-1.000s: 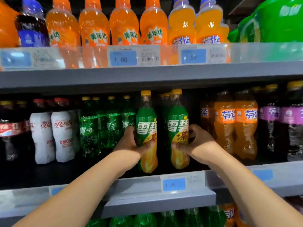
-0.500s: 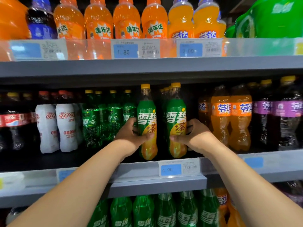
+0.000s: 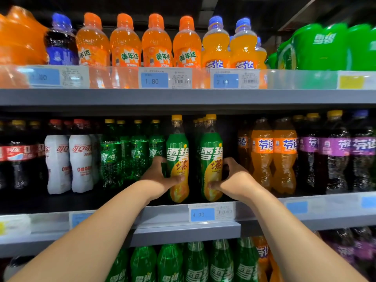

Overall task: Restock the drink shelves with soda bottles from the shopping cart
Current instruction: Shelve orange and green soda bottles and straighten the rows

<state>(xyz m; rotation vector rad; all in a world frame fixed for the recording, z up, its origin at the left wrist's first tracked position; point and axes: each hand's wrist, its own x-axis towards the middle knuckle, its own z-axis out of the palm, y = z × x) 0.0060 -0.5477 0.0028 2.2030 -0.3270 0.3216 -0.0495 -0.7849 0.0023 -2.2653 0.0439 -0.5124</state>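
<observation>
Head view: our left hand (image 3: 156, 178) grasps the left bottle (image 3: 178, 157), our right hand (image 3: 237, 180) the right bottle (image 3: 211, 155). We judge them heavy and slippery; take the waist.

A grey shelf (image 3: 173, 215) is lined with upright drinks: cola bottles (image 3: 18, 159), white bottles (image 3: 81, 163), green bottles (image 3: 110, 159), two green-and-yellow bottles (image 3: 211, 159), orange bottles (image 3: 262, 155), purple bottles (image 3: 335, 151).

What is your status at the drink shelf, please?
Left grip holds left yellow-green bottle, right grip holds right yellow-green bottle. Both upright on middle shelf. Dark green bottles close beside left grip.
</observation>
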